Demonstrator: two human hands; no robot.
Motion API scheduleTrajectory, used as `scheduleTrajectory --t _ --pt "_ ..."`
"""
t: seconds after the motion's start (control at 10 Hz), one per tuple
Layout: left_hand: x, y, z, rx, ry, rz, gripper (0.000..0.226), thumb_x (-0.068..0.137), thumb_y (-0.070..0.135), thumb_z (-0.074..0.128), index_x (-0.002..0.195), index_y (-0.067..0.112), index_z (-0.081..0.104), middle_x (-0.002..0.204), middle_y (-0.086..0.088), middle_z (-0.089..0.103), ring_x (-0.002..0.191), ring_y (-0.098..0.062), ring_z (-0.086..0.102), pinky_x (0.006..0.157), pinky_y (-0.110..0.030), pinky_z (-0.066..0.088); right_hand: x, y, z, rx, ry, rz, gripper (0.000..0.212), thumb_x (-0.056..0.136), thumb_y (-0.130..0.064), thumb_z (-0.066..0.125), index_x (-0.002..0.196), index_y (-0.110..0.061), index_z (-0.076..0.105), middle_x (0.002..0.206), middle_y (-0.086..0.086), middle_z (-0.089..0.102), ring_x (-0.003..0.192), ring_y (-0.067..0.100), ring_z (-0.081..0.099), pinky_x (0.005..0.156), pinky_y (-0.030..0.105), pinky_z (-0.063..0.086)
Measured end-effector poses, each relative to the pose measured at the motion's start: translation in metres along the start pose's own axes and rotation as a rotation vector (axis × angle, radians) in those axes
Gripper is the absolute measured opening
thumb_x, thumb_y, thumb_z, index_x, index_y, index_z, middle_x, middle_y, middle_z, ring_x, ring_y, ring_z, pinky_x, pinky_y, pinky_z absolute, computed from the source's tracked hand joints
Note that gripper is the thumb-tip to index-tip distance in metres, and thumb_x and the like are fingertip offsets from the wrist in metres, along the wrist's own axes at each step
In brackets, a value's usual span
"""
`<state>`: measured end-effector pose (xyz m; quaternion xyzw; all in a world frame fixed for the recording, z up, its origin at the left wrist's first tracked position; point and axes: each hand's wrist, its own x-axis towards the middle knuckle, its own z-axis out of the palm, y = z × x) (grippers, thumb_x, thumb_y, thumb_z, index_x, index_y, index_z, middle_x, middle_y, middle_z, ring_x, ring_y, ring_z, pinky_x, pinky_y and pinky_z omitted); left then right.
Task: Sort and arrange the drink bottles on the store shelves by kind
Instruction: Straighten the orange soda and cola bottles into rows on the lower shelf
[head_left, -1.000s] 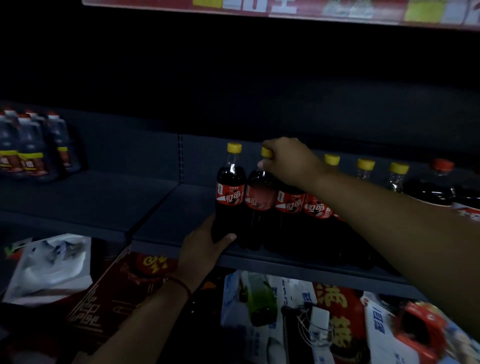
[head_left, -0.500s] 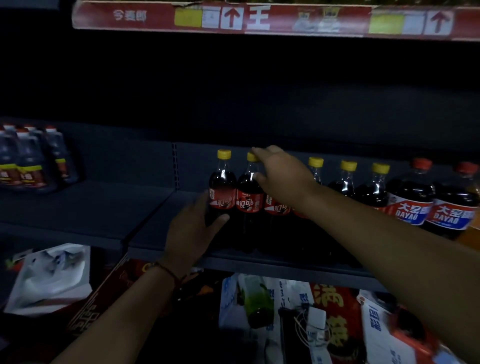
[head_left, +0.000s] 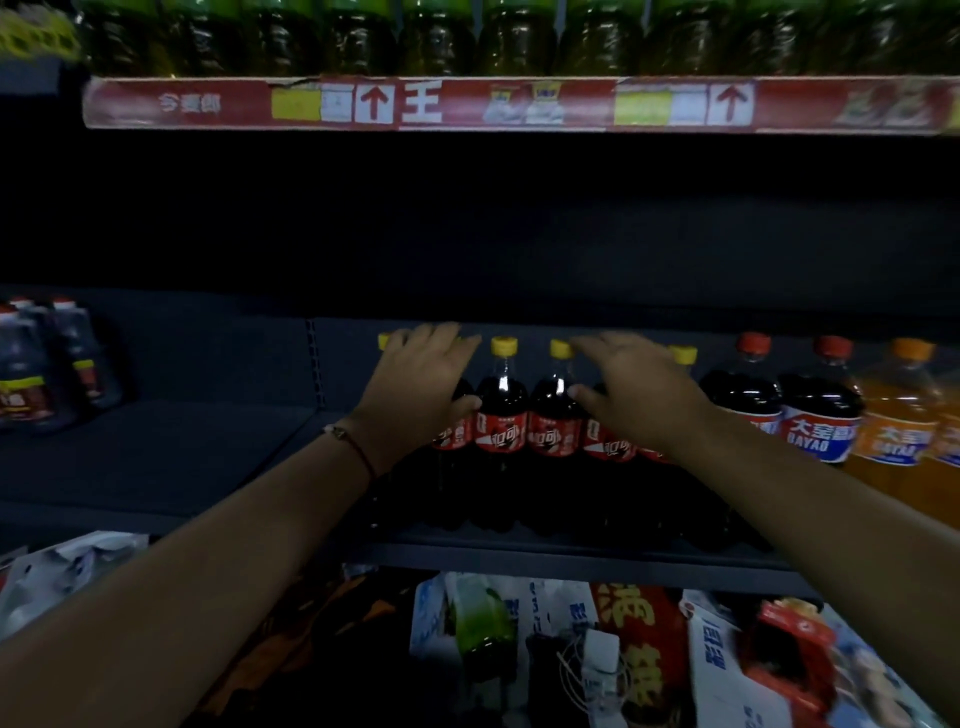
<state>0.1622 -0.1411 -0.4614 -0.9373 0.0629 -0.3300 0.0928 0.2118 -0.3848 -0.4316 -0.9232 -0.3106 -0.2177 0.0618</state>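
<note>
Letting go of the bottle cap, the right hand (head_left: 631, 397) had lifted and spread flat over the row of yellow-capped cola bottles (head_left: 501, 410) on the middle shelf (head_left: 571, 545). The left hand (head_left: 418, 387) had risen from the leftmost bottle's base to its shoulder, fingers straight, apparently gripping nothing. The row looked squared up beside the red-capped Dayao bottles (head_left: 821, 410).

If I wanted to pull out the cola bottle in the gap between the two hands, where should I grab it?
Probably at the neck, just under the yellow cap, coming from the front and above. That cola bottle stands upright, packed against its neighbours, so its sides are blocked. Only the slim neck is free, and it suits a small grip. The left hand and right hand flank it.
</note>
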Motion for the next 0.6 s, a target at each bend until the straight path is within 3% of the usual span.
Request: scheduleTrajectory --t 0.2,0.4,0.5,0.6 --pt "0.003 0.01 -0.002 0.048 0.027 -0.031 0.063 0.083 0.051 0.068 0.131 0.012 0.058 0.118 -0.014 0.06 0.108 -0.036 0.058 0.091 -0.047 0.045 -0.004 0.013 0.012 0.032 0.079 -0.072 0.06 0.093 -0.041 0.058 0.147 -0.02 0.042 0.134 0.004 0.056 0.129 0.026 0.043 0.108 0.039 0.034" --pt "0.004 0.059 -0.035 -0.104 -0.049 -0.112 0.047 0.089 0.046 0.047 0.125 0.021 0.064 0.116 -0.006 0.067 0.103 -0.032 0.063 0.082 -0.043 0.051 -0.017 0.037 0.01 0.412 0.074 -0.13 0.046 0.091 -0.036 0.061 0.133 -0.017 0.06 0.129 0.005 0.062 0.129 0.026 0.049 0.112 0.044 0.035" --pt "0.011 0.083 -0.059 -0.206 -0.098 -0.142 0.047 0.086 0.044 0.045 0.118 0.02 0.069 0.11 -0.006 0.071 0.089 -0.03 0.068 0.067 -0.039 0.058 -0.025 0.05 -0.015 0.53 0.004 -0.073 0.05 0.089 -0.038 0.057 0.132 -0.015 0.061 0.137 0.004 0.058 0.132 0.024 0.046 0.114 0.043 0.032" --pt "0.018 0.105 -0.086 -0.276 -0.273 -0.212 0.034 0.084 0.039 0.058 0.113 0.027 0.072 0.095 -0.001 0.074 0.078 -0.025 0.071 0.059 -0.031 0.056 -0.039 0.067 -0.049 0.542 -0.115 0.013 0.053 0.088 -0.044 0.054 0.134 -0.018 0.061 0.139 0.0 0.056 0.135 0.026 0.044 0.114 0.041 0.033"
